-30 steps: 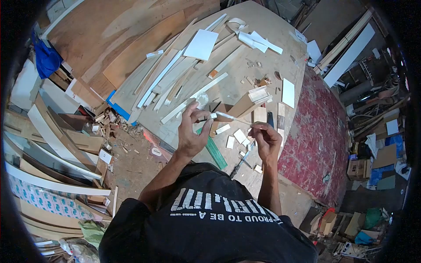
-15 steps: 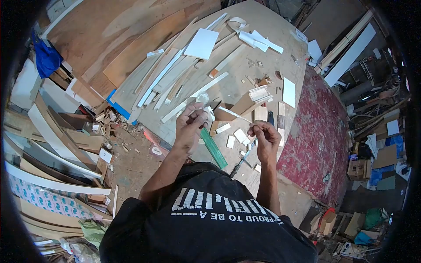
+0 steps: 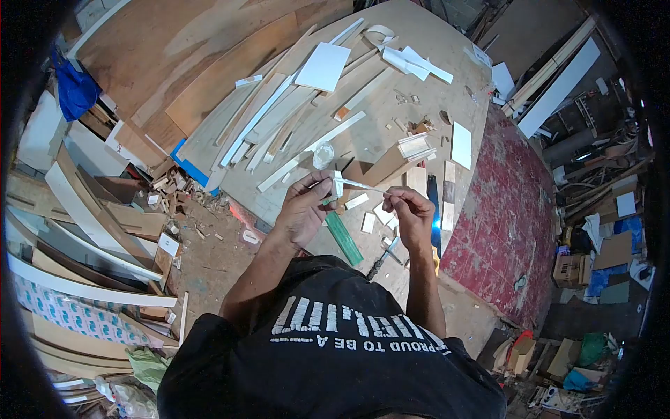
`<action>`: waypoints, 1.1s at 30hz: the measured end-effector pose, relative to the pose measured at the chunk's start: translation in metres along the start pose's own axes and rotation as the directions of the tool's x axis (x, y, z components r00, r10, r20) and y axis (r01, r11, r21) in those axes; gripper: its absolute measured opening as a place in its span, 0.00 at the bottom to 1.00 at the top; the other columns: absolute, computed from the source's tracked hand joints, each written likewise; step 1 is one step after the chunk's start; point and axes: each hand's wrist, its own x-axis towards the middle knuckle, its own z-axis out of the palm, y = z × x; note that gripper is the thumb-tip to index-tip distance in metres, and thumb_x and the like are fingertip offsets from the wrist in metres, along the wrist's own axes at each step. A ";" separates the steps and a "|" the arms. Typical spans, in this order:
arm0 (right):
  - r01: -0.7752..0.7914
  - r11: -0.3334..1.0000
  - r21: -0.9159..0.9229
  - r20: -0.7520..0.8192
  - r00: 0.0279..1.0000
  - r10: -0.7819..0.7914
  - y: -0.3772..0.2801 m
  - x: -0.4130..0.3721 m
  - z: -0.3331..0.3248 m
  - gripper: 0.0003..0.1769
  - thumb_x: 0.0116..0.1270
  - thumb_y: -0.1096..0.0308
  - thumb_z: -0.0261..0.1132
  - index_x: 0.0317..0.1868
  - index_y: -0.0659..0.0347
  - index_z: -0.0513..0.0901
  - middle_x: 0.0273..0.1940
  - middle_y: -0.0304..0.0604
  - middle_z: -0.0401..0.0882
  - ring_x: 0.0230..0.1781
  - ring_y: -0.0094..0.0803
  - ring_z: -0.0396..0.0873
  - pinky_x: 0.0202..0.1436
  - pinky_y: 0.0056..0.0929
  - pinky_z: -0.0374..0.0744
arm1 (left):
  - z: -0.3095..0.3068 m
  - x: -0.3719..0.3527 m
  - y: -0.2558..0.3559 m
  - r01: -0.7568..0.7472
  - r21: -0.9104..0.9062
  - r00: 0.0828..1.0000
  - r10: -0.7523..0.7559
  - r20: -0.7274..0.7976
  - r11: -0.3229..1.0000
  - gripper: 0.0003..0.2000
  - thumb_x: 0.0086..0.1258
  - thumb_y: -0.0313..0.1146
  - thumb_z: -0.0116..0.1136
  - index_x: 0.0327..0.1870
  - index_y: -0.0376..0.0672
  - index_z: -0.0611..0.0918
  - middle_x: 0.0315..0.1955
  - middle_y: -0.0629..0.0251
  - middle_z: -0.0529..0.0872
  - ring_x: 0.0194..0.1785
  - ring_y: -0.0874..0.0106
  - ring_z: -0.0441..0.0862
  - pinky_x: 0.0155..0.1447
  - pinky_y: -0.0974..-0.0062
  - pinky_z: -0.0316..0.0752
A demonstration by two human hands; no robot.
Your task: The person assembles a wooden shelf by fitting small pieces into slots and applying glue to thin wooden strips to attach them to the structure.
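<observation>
Looks like the spreading step — left hand [image 3: 301, 211] pinching a small white block [image 3: 337, 186] above the desk [image 3: 459, 89], right hand [image 3: 410, 208] gripping a thin stick [image 3: 366, 186], its white-smeared end right at the block! A small tub [image 3: 322, 155] sits just beyond the left hand. This next move calls for a firm pinch — and a light, even stroke.

Your shirt [image 3: 328, 380] is black with white lettering. Your block [image 3: 338, 185] is white; your stick [image 3: 360, 186] is white toward one end, tan toward the other. Around you, the bench [image 3: 426, 28] is dull beige, the bar [image 3: 344, 239] green, the board [image 3: 499, 209] dark red with pale scuffs, the bag [image 3: 75, 84] blue, the wrap [image 3: 84, 314] pale with a repeating teal print.
</observation>
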 end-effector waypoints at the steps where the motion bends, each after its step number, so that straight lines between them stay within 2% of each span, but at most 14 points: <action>1: 0.005 1.000 -0.004 0.017 1.000 -0.005 -0.001 -0.001 -0.002 0.08 0.69 0.83 0.63 0.45 0.70 0.87 0.39 0.46 0.86 0.35 0.29 0.83 0.41 0.26 0.81 | 0.000 0.000 0.000 0.000 0.000 1.000 0.000 -0.001 1.000 0.09 0.73 0.27 0.62 0.52 0.47 0.85 0.45 0.70 0.88 0.48 0.73 0.85 0.48 0.68 0.82; 4: -0.028 0.998 -0.051 0.047 0.998 0.030 -0.009 -0.009 -0.010 0.08 0.69 0.83 0.62 0.45 0.71 0.86 0.39 0.49 0.86 0.34 0.29 0.81 0.39 0.28 0.78 | 0.001 0.000 0.000 0.004 -0.023 1.000 -0.004 -0.008 1.000 0.09 0.74 0.28 0.62 0.52 0.47 0.85 0.45 0.69 0.89 0.48 0.71 0.86 0.48 0.66 0.82; 7: -0.018 0.999 -0.031 0.039 0.999 0.019 -0.013 -0.013 -0.015 0.08 0.68 0.84 0.62 0.43 0.70 0.87 0.39 0.47 0.86 0.33 0.29 0.82 0.39 0.26 0.80 | 0.005 -0.002 0.000 0.038 -0.022 0.997 -0.039 -0.059 0.999 0.09 0.73 0.28 0.62 0.52 0.48 0.85 0.44 0.68 0.89 0.49 0.69 0.86 0.49 0.65 0.81; 9: 0.011 1.000 0.017 0.024 1.000 -0.012 -0.012 -0.015 -0.017 0.08 0.68 0.84 0.62 0.43 0.70 0.87 0.39 0.47 0.86 0.33 0.29 0.82 0.39 0.27 0.80 | 0.012 -0.003 -0.001 0.030 -0.041 0.986 -0.037 -0.165 0.999 0.08 0.73 0.31 0.63 0.51 0.47 0.85 0.43 0.65 0.89 0.48 0.69 0.86 0.49 0.67 0.81; 14: 0.027 0.993 0.111 -0.064 0.998 -0.020 -0.010 -0.020 -0.017 0.08 0.68 0.85 0.62 0.43 0.71 0.87 0.39 0.47 0.86 0.34 0.28 0.82 0.39 0.27 0.80 | 0.019 0.001 0.003 0.102 -0.077 0.983 -0.112 -0.144 0.992 0.08 0.74 0.34 0.62 0.47 0.40 0.84 0.38 0.61 0.88 0.44 0.70 0.85 0.48 0.70 0.80; 19: 0.000 1.000 0.011 -0.075 0.997 0.001 -0.001 -0.022 -0.012 0.08 0.67 0.85 0.61 0.42 0.72 0.85 0.39 0.48 0.84 0.34 0.30 0.80 0.40 0.28 0.77 | 0.009 0.005 -0.003 0.156 -0.186 0.978 -0.178 -0.109 0.970 0.09 0.74 0.33 0.62 0.44 0.37 0.84 0.36 0.60 0.87 0.42 0.70 0.84 0.47 0.72 0.78; 21: 0.004 1.000 0.005 -0.095 0.995 -0.004 -0.001 -0.021 -0.007 0.09 0.66 0.86 0.60 0.42 0.71 0.85 0.38 0.48 0.84 0.35 0.30 0.81 0.41 0.28 0.78 | 0.012 0.004 -0.004 0.194 -0.292 0.966 -0.234 -0.110 0.937 0.08 0.74 0.33 0.62 0.44 0.36 0.84 0.36 0.59 0.87 0.40 0.70 0.83 0.44 0.73 0.78; 23: 0.005 1.000 -0.001 -0.111 0.994 -0.006 0.001 -0.020 -0.007 0.09 0.65 0.87 0.60 0.41 0.71 0.85 0.38 0.48 0.83 0.36 0.30 0.81 0.42 0.28 0.78 | 0.018 0.002 -0.004 0.185 -0.301 0.965 -0.231 -0.123 0.936 0.08 0.74 0.32 0.62 0.44 0.36 0.84 0.36 0.59 0.87 0.40 0.70 0.83 0.44 0.73 0.77; 25: 0.029 1.000 -0.004 -0.044 0.999 -0.029 0.005 -0.017 -0.009 0.12 0.67 0.87 0.60 0.45 0.68 0.87 0.44 0.47 0.85 0.39 0.29 0.83 0.47 0.27 0.82 | 0.019 0.000 -0.005 0.175 -0.310 0.964 -0.226 -0.137 0.934 0.08 0.73 0.32 0.62 0.44 0.35 0.84 0.36 0.58 0.86 0.40 0.70 0.82 0.43 0.73 0.77; 28: 0.034 0.999 -0.018 -0.103 0.994 -0.036 0.006 -0.014 -0.001 0.10 0.64 0.88 0.60 0.41 0.71 0.85 0.39 0.48 0.83 0.37 0.30 0.82 0.43 0.28 0.79 | 0.017 -0.001 -0.006 0.187 -0.313 0.956 -0.246 -0.160 0.931 0.08 0.74 0.32 0.61 0.44 0.35 0.84 0.36 0.56 0.85 0.40 0.69 0.82 0.43 0.73 0.77; 31: 0.039 0.999 -0.030 -0.089 0.995 -0.041 0.007 -0.010 0.001 0.09 0.64 0.88 0.60 0.40 0.72 0.85 0.39 0.48 0.83 0.37 0.31 0.82 0.43 0.28 0.79 | 0.016 -0.002 -0.006 0.190 -0.329 0.958 -0.248 -0.145 0.925 0.09 0.74 0.32 0.60 0.45 0.34 0.84 0.37 0.54 0.85 0.41 0.69 0.82 0.44 0.73 0.77; 33: 0.037 0.999 -0.024 -0.092 0.995 -0.039 0.008 -0.009 0.002 0.09 0.64 0.88 0.60 0.40 0.72 0.85 0.40 0.48 0.83 0.37 0.31 0.82 0.43 0.28 0.79 | 0.014 -0.002 -0.006 0.188 -0.345 0.965 -0.238 -0.109 0.920 0.10 0.74 0.30 0.60 0.49 0.34 0.82 0.39 0.55 0.83 0.43 0.69 0.80 0.45 0.75 0.77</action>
